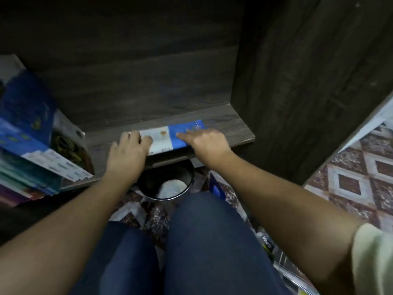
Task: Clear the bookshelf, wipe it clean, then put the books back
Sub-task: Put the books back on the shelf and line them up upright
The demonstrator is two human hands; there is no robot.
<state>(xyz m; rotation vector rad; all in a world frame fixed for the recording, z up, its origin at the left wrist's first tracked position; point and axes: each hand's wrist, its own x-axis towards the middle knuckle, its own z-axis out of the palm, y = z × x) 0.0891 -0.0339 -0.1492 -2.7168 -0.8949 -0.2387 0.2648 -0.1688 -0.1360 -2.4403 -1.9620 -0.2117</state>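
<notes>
A blue and white book [170,136] lies flat on the dark wooden shelf board [229,126], close to the board's front edge and nearer its right end, its near edge just over the lip. The left hand [127,152] rests on the book's left end with fingers bent down over the white part of the cover, and the right hand [207,142] lies palm down on the blue right end with the fingers stretched out flat; neither hand is closed around the book, both press on it from above. At the left end of the same board a stack of other books [36,141] leans tilted, blue covers uppermost, well apart from the flat book with bare wood between. The bookshelf's dark back panel [131,81] rises behind, and a dark upright side panel [297,92] closes the board's right end. Under the front edge, just below the hands, stands a round black bin [188,184] with something white crumpled inside. The person's knees in dark blue jeans [208,241] fill the lower middle. The floor [361,177] is tiled in a brown and cream diamond pattern, and a few printed papers or packets lie at the lower right, too blurred to tell.
</notes>
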